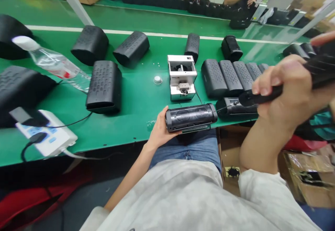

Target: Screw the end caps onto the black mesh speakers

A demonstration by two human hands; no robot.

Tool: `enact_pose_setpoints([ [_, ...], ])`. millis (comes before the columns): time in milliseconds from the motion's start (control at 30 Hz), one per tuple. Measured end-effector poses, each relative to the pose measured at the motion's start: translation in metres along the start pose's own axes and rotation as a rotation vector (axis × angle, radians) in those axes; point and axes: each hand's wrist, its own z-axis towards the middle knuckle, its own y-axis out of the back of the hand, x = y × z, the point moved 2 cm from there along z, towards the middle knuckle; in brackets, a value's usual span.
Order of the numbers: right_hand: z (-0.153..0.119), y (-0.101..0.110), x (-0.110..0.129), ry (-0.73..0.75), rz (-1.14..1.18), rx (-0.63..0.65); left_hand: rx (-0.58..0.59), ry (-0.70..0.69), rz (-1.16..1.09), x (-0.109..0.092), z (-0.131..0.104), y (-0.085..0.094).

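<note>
between thumb and fingers, my left hand (159, 130) pinches a black speaker (192, 116) at the near edge of the green counter (141, 93). my right hand (293, 82) wraps a dark handheld tool (250, 98), thin shaft toward the speaker.

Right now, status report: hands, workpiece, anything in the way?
Left hand gripping elongated black plastic housing. Right hand holding black cylindrical screwdriver, bit by housing's right end; contact unclear. White boxy metal device just beyond, apparently not obstructing.
</note>
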Motion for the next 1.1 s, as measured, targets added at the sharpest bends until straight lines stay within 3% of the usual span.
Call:
enact_pose_setpoints([
  [100, -0.014, 0.018, 0.024, -0.061, -0.154, -0.125, 0.003, 0.016, -0.008, 0.002, 0.001, 0.000],
  [200, -0.021, 0.027, 0.024, -0.083, -0.180, -0.165, 0.003, 0.039, -0.007, 0.001, 0.001, 0.000],
  [567, -0.029, 0.041, -0.013, -0.048, -0.098, 0.061, 0.003, 0.049, 0.008, -0.005, -0.001, 0.003],
  [767, -0.060, 0.047, -0.041, -0.248, -0.048, 0.154, 0.017, 0.049, 0.009, -0.007, -0.007, 0.007],
  [1100, -0.080, 0.057, -0.049, -0.222, 0.035, 0.146, 0.040, 0.077, -0.019, -0.006, -0.009, 0.013],
])
